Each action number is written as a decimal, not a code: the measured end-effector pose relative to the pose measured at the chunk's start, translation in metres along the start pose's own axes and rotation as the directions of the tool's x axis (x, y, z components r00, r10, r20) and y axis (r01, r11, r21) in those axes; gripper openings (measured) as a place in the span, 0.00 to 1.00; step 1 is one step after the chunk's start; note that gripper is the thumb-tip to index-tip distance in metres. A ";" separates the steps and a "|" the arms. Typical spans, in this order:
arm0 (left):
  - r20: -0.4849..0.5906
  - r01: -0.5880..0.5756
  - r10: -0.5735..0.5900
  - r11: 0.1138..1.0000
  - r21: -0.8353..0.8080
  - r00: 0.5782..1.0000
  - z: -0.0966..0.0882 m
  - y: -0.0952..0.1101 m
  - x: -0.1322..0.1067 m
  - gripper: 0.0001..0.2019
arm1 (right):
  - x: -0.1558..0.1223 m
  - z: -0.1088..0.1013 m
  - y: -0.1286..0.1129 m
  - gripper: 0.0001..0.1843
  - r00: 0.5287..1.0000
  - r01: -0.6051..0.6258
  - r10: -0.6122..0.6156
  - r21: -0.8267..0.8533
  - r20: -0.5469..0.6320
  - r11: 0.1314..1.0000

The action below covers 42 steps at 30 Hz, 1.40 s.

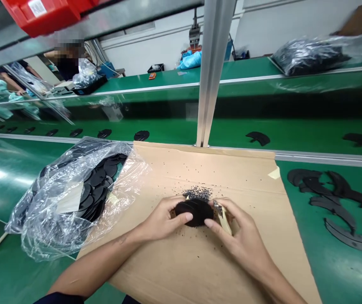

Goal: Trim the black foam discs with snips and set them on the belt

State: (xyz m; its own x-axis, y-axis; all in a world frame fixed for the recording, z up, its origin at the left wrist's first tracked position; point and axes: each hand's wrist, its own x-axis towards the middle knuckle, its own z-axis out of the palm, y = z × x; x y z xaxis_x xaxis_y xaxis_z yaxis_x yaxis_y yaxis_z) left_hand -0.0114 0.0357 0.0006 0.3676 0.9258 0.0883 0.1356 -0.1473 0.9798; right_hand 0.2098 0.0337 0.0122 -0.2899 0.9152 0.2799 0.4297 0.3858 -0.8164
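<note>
My left hand (167,217) grips the left side of a few overlapping round black plastic discs (196,212), its thumb lying on top. On the discs' right edge rest the fingertips of my right hand (236,230). That hand is also closed around a small tool (223,217) with a pale yellow handle and a metal end; its exact kind is partly hidden by the fingers. Just beyond the discs, many tiny black plastic scraps (198,193) lie scattered on a cardboard sheet (155,270).
A clear plastic bag (54,223) full of black discs lies left. Curved black parts (336,207) sit on the green table at right. Behind the cardboard, more black pieces (141,135) lie along a green belt, and a metal post (210,76) rises. Other people are at far left.
</note>
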 end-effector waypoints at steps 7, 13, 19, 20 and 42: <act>0.144 0.127 -0.104 0.979 -0.157 0.984 -0.001 -0.007 0.008 0.36 | -0.005 0.001 0.005 0.08 0.927 0.362 -0.373 -0.178 -0.036 0.915; 0.321 0.019 -0.047 0.996 0.089 0.946 -0.032 0.025 0.032 0.21 | -0.002 -0.002 0.011 0.14 0.835 0.487 -0.544 -0.344 -0.085 0.802; 0.001 -0.175 0.248 0.677 0.715 0.969 -0.092 0.044 0.101 0.06 | -0.002 -0.010 0.013 0.15 0.872 0.376 -0.475 -0.462 -0.116 0.803; -0.035 -0.156 0.269 0.653 0.741 0.962 -0.099 0.041 0.118 0.05 | -0.003 -0.011 0.013 0.15 0.881 0.365 -0.462 -0.470 -0.105 0.804; 0.302 -0.490 0.403 0.531 0.691 0.864 0.024 -0.014 0.195 0.18 | -0.022 0.000 0.011 0.12 0.945 0.306 -0.205 -0.474 0.254 0.826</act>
State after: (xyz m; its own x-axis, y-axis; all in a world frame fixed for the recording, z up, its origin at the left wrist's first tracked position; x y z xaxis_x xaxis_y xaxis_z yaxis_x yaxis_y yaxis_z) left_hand 0.0809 0.2099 0.0002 0.6501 0.6352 0.4170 0.5280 -0.7723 0.3533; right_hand 0.2204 0.0175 -0.0027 -0.5792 0.7565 0.3038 0.6713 0.6540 -0.3488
